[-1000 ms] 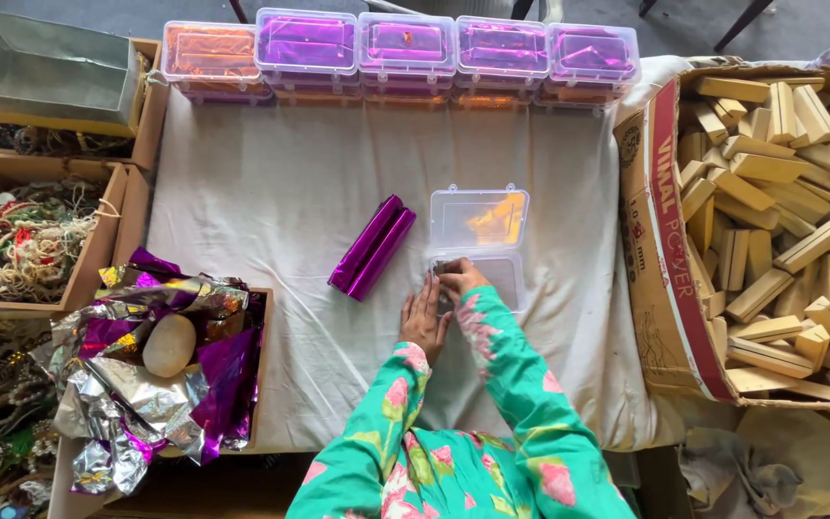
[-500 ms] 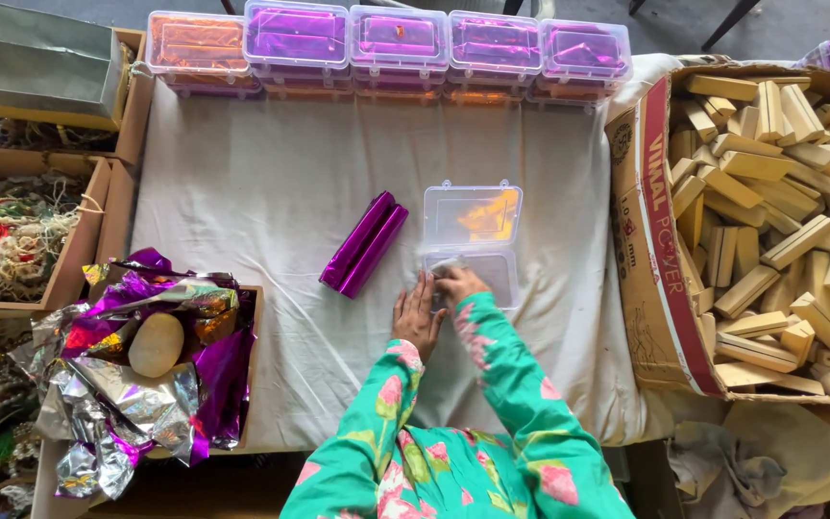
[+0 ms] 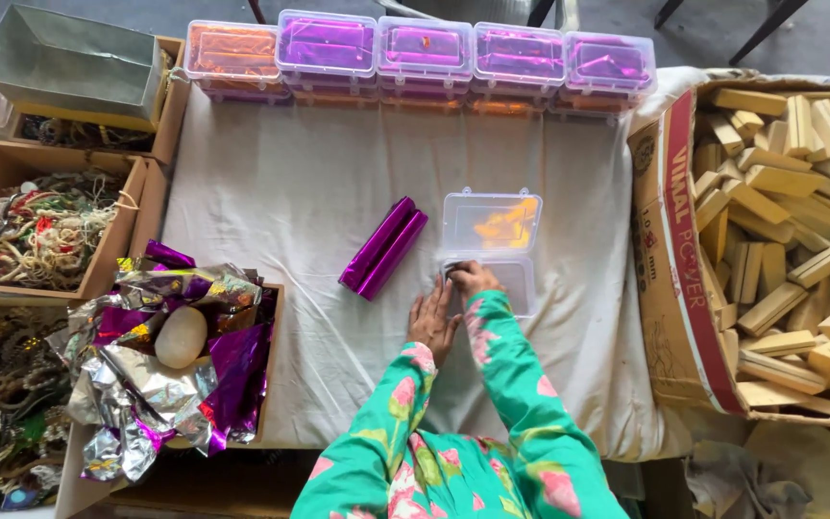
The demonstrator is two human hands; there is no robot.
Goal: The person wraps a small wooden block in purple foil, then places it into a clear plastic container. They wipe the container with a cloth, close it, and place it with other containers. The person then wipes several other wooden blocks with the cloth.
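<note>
Clear plastic box [image 3: 492,252], lid flipped open, sits approx mid-bench on a white cloth [image 3: 290,202], nearer the right edge. Right hand [image 3: 474,279] curls at the box's near left corner on sthg small & dark; grip unclear. Left hand [image 3: 431,319] lies flat, fingers loosely spread on the cloth just beside it. Two glossy purple foil-wrapped bars [image 3: 383,248] lie left of the box.
</note>
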